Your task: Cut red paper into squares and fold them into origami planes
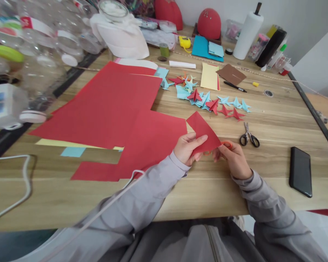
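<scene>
My left hand [188,148] pinches a small red sheet of paper [203,129], thumb on top and fingers underneath, holding it tilted above the table. At the paper's lower right corner, my right hand [235,158] is closed round orange-handled scissors [226,144]. Their blades are hidden, and a bit of orange also shows under the paper's lower edge. Large red paper sheets [109,102] lie to the left, one with notches cut out. Beyond my hands sit several folded red paper shapes [213,105] and light blue paper shapes [236,102].
Black-handled scissors [249,137] and a phone [300,171] lie to the right. Further back are yellow paper [210,76], brown paper [231,74], a black pen [235,86] and a yellow tape measure [184,42]. Plastic bottles [43,40] crowd the left; a white cable [27,182] crosses the front.
</scene>
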Tool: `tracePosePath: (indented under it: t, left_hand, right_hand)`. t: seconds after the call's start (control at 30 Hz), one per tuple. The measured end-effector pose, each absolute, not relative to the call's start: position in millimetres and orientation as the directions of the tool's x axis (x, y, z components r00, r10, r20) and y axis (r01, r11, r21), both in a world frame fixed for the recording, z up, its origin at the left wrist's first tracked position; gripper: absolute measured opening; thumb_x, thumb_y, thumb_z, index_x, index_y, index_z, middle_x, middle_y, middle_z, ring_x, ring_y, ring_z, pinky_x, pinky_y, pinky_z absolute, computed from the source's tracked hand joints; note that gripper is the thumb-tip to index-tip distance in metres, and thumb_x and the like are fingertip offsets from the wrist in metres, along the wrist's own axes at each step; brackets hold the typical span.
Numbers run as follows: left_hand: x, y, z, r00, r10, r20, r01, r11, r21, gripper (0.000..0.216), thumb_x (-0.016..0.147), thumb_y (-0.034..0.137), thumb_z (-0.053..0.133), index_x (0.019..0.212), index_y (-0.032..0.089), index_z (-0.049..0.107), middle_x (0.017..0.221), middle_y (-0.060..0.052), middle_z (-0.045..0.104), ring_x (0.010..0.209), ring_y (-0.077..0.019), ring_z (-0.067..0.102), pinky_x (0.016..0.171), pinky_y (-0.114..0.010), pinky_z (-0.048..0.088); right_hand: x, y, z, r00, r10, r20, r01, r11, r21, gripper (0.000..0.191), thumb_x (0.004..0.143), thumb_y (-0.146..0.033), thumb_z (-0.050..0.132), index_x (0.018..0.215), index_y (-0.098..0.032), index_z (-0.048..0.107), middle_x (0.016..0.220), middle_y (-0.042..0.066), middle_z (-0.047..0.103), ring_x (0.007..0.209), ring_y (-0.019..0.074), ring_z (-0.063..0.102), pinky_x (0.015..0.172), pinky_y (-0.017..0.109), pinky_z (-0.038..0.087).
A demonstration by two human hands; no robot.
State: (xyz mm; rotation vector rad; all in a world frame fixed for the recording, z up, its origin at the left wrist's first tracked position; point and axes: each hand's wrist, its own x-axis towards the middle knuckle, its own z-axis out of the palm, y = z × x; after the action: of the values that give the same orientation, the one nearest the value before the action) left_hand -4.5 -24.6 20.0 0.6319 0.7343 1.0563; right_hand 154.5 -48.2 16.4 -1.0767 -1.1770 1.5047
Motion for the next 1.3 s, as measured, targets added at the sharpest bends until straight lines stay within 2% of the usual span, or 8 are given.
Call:
tracePosePath:
  t: [0.33,0.5,0.63,0.77,0.87,1.03,1.2,1.3]
  left_hand:
    - [-1,-29,18,0.142,0.974,-0.178,-0.546,0.227,0.806,0.040,0.057,0.044,0.084,0.054,0.015,0.057,0.032,0.004,0.047,0.023,-0.0066,0.036,0.026,-0.019,0.026]
    - [0,-31,18,0.282,0.944,-0.174,-0.455,0.291,0.841,0.041,0.059,0.045,0.083,0.053,0.012,0.060,0.033,0.001,0.050,0.024,-0.0069,0.039,0.025,-0.018,0.024]
    - [-2,-28,18,0.332,0.907,-0.261,-0.542,0.410,0.734,0.038,0.056,0.041,0.085,0.061,0.012,0.061,0.035,0.004,0.049,0.023,-0.0040,0.033,0.025,-0.017,0.023]
    - [-2,-26,16,0.355,0.886,-0.299,-0.549,0.456,0.701,0.037,0.057,0.037,0.085,0.061,0.012,0.059,0.036,0.003,0.051,0.023,-0.0034,0.031,0.025,-0.017,0.022]
    - [-2,-26,15,0.352,0.887,-0.300,-0.529,0.453,0.718,0.035,0.059,0.036,0.084,0.060,0.012,0.059,0.032,0.004,0.047,0.022,-0.0044,0.032,0.025,-0.017,0.021]
    - [-2,-26,15,0.324,0.896,-0.303,-0.483,0.432,0.761,0.036,0.059,0.040,0.083,0.065,0.011,0.063,0.039,0.001,0.056,0.023,-0.0044,0.034,0.025,-0.018,0.022]
    - [-1,-29,15,0.316,0.901,-0.296,-0.409,0.411,0.815,0.039,0.060,0.043,0.082,0.059,0.011,0.062,0.041,-0.001,0.058,0.025,-0.0058,0.040,0.027,-0.018,0.025]
    - [1,-31,16,0.348,0.884,-0.312,-0.387,0.439,0.811,0.038,0.061,0.043,0.082,0.063,0.010,0.063,0.044,-0.004,0.062,0.027,-0.0074,0.045,0.027,-0.018,0.027]
  right_hand:
    - [149,-49,11,-0.136,0.988,-0.072,-0.220,-0.101,-0.970,0.034,0.086,-0.050,0.059,0.076,-0.018,0.062,0.057,-0.001,0.062,0.047,0.0104,0.055,0.047,0.022,0.044]
    - [153,-49,5,-0.282,0.953,-0.114,-0.145,-0.160,-0.976,0.042,0.083,-0.058,0.059,0.068,-0.018,0.058,0.058,0.001,0.060,0.053,0.0134,0.056,0.052,0.026,0.046]
    - [155,-48,8,-0.221,0.967,-0.127,-0.227,-0.178,-0.958,0.053,0.084,-0.066,0.046,0.073,-0.017,0.062,0.064,0.003,0.063,0.056,0.0137,0.056,0.054,0.026,0.045]
    - [155,-45,16,-0.254,0.928,-0.273,-0.323,-0.347,-0.881,0.033,0.074,-0.049,0.067,0.081,-0.017,0.063,0.069,0.002,0.065,0.060,0.0134,0.060,0.051,0.022,0.044]
    - [156,-44,17,-0.366,0.883,-0.293,-0.360,-0.425,-0.831,0.033,0.072,-0.046,0.070,0.082,-0.016,0.064,0.068,0.002,0.066,0.060,0.0142,0.062,0.051,0.022,0.046]
    - [161,-43,16,-0.510,0.798,-0.322,-0.367,-0.540,-0.757,0.034,0.072,-0.043,0.073,0.091,-0.016,0.065,0.082,0.004,0.071,0.065,0.0146,0.067,0.053,0.022,0.052]
    - [164,-43,10,-0.572,0.729,-0.375,-0.335,-0.625,-0.705,0.021,0.068,-0.022,0.078,0.081,-0.015,0.064,0.080,0.001,0.070,0.061,0.0110,0.068,0.049,0.016,0.053]
    - [163,-44,8,-0.598,0.684,-0.417,-0.288,-0.670,-0.684,0.020,0.067,-0.020,0.079,0.075,-0.012,0.063,0.080,0.003,0.070,0.056,0.0080,0.065,0.043,0.012,0.049]
